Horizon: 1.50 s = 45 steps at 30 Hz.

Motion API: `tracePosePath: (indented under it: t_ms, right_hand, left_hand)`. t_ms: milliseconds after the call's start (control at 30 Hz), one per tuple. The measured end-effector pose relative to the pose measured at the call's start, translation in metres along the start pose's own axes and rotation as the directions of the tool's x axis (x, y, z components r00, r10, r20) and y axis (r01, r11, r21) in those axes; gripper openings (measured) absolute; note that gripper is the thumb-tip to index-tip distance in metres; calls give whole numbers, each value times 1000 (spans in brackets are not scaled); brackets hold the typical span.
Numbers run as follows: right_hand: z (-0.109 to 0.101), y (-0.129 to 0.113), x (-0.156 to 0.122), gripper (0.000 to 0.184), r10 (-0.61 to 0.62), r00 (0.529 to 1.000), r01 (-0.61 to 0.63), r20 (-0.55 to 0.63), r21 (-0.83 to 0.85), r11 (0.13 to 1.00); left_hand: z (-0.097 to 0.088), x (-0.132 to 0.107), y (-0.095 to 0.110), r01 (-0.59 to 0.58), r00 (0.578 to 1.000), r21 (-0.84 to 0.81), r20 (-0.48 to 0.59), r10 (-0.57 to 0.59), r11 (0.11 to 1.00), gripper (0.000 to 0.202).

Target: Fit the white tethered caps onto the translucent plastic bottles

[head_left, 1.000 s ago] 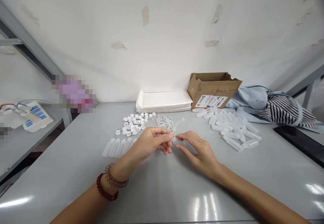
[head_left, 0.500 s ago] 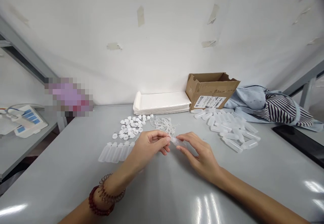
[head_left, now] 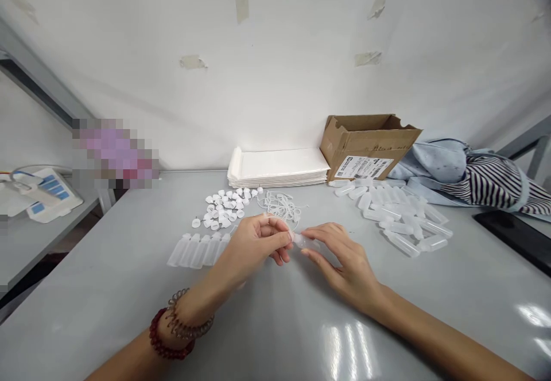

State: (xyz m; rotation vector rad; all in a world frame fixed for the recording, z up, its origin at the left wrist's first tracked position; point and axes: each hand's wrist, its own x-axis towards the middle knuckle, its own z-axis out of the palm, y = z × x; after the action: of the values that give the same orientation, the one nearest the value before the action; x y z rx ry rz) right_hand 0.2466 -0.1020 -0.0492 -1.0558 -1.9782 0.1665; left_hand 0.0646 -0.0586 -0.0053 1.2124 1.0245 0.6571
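A small translucent plastic bottle [head_left: 306, 242] lies sideways between my hands, above the middle of the grey table. My right hand [head_left: 342, 260] grips its body between thumb and fingers. My left hand [head_left: 258, 249] is pinched at the bottle's neck end; whatever its fingertips cover there is hidden. Just behind my hands lies a tangle of thin white cords [head_left: 282, 204]. Small white caps [head_left: 221, 209] are scattered to the left of the cords. A row of similar bottles [head_left: 193, 252] lies beside my left forearm, partly covered by it.
More loose bottles [head_left: 400, 214] are heaped at the right. Along the wall stand a stack of white padded envelopes [head_left: 279, 166] and an open cardboard box [head_left: 370, 148]. Blue and striped cloth [head_left: 486, 177] and a black phone-like object [head_left: 516, 240] lie at far right.
The view has shifted slightly, so the box and bottle heap appear a little further right. Both hands keep nearly the same hold on the bottle.
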Motion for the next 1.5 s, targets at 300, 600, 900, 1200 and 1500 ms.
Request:
tracePosePath:
  t_ms: [300, 600, 900, 1200, 1500]
  right_hand:
    - [3, -1, -2, 23, 79, 997, -80, 16, 88, 993]
    - [-1, -5, -1, 14, 333, 943, -330, 25, 216, 919]
    - [-2, -2, -2, 16, 230, 973, -227, 1, 183, 957]
    - [0, -2, -1, 27, 36, 999, -35, -9, 112, 993]
    - [-2, -4, 1, 24, -30, 1000, 29, 7, 27, 999]
  left_hand:
    - [3, -6, -2, -99, 994, 216, -28, 108, 971, 14]
    - [9, -5, -15, -263, 957, 519, 36, 287, 814, 33]
    - [12, -4, -20, -152, 988, 300, 10, 156, 942, 19]
    - [7, -2, -10, 28, 998, -59, 62, -24, 998, 16]
    - [7, -2, -11, 159, 986, -201, 85, -145, 966, 12]
